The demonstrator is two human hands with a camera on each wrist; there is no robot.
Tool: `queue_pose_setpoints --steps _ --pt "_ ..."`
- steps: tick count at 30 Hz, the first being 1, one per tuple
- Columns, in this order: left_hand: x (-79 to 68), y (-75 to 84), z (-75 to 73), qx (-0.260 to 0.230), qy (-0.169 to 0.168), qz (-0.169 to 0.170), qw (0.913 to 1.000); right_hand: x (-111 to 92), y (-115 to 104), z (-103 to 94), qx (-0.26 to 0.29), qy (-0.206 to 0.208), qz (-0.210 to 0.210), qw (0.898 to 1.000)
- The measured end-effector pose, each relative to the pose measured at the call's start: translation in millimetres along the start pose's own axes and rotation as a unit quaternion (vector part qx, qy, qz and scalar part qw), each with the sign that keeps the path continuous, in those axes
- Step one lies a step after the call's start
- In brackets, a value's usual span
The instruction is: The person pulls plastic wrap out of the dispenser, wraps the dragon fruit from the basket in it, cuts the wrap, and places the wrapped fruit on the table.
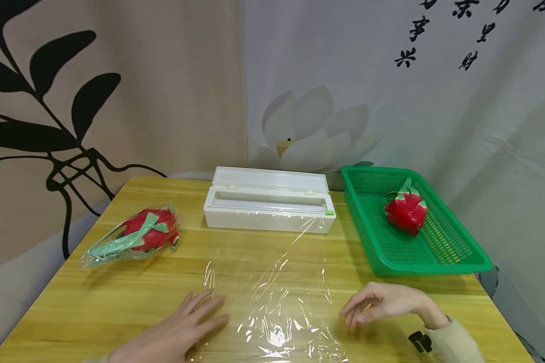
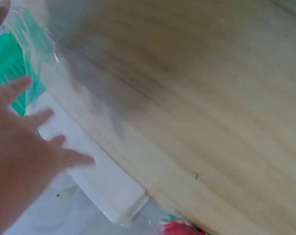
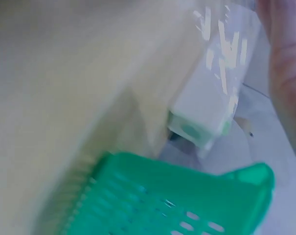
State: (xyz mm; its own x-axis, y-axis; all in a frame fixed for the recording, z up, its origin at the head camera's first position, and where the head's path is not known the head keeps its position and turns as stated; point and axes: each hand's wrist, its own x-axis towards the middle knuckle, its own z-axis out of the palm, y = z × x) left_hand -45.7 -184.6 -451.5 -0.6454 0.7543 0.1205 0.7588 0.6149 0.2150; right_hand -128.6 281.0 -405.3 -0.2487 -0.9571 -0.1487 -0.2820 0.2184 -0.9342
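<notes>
In the head view we see a sheet of clear film (image 1: 277,307) running from the white box (image 1: 268,222) at the centre down to the bottom edge of the frame, glossy and creased with bright reflections lower down. The box stands with its lid (image 1: 270,180) tipped back, and a pale roll (image 1: 268,205) lies along its opening; we notice a small green piece (image 1: 329,213) at its right end. At the lower left, we see the left hand (image 1: 177,327) with fingers extended and spread, gripping nothing, the fingertips by the film's left edge; we cannot tell whether they touch it. At the lower right, the right hand (image 1: 386,305) is loosely bent and partly open, with nothing in its grasp, just beside the film's right edge; a black strap (image 1: 420,342) shows at that wrist beside a pale sleeve (image 1: 454,344). We find a red dragon fruit with green tips, wrapped in clear film (image 1: 156,229), on the wooden table (image 1: 122,297) at centre left. Another dragon fruit (image 1: 407,212) sits inside the green basket (image 1: 365,237) at the right. Behind, we see a curtain (image 1: 177,85) printed with dark leaves at the upper left and black characters at the upper right.
</notes>
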Motion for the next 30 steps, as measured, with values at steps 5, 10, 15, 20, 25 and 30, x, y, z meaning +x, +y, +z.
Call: queue_pose_setpoints --steps 5,10,15,20,25,30 --pt "-8.7 -4.5 10.8 0.105 0.056 0.016 0.9927 -7.4 -18.9 -17.3 -0.041 0.050 -0.031 0.997" --pt "-11.8 -10.0 18.0 0.115 0.059 0.011 0.9916 -24.4 -42.3 -38.7 -0.079 0.177 -0.021 0.981" --pt "-13.1 -11.0 19.5 0.068 0.038 -0.004 0.9970 -49.7 -71.0 -69.4 -0.171 0.410 0.064 0.894" --pt "-13.5 -10.6 18.9 0.047 0.022 -0.016 0.9985 -70.0 -77.8 -109.2 -0.266 0.540 0.214 0.769" --pt "-13.6 -10.8 18.0 0.032 0.015 -0.018 0.9992 -78.5 -55.8 -147.0 -0.276 0.538 0.294 0.740" --pt "-14.1 -11.5 19.8 0.073 0.039 -0.001 0.9966 -82.8 -22.7 -170.8 -0.269 0.505 0.375 0.729"
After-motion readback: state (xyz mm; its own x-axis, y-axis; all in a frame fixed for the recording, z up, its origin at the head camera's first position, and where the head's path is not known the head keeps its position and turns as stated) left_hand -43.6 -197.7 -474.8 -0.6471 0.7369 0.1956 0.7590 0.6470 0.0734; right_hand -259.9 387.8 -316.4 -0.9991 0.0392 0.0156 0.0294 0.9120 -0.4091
